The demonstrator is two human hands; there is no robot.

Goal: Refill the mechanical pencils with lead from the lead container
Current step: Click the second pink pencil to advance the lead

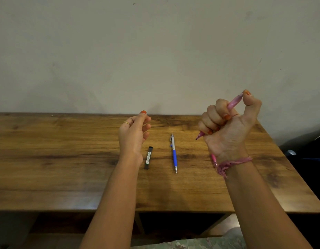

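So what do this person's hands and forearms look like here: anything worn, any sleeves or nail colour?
Both forearms are bare, with no sleeves in view. The left hand wears a thin gold ring on one finger. The right hand has a frayed pink thread band tied round its wrist, loose ends hanging. Nails on both hands are painted orange.

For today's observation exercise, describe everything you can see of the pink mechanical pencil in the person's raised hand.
The pink mechanical pencil looks like translucent pink plastic. The right hand grips it in a fist, fingers curled round the barrel, held above the wooden table. It slants: its top end points up and right, where the thumb presses on it, and its darker pointed tip sticks out below the fingers, aimed down and left. The middle of the barrel is hidden inside the fist. It touches only that hand.
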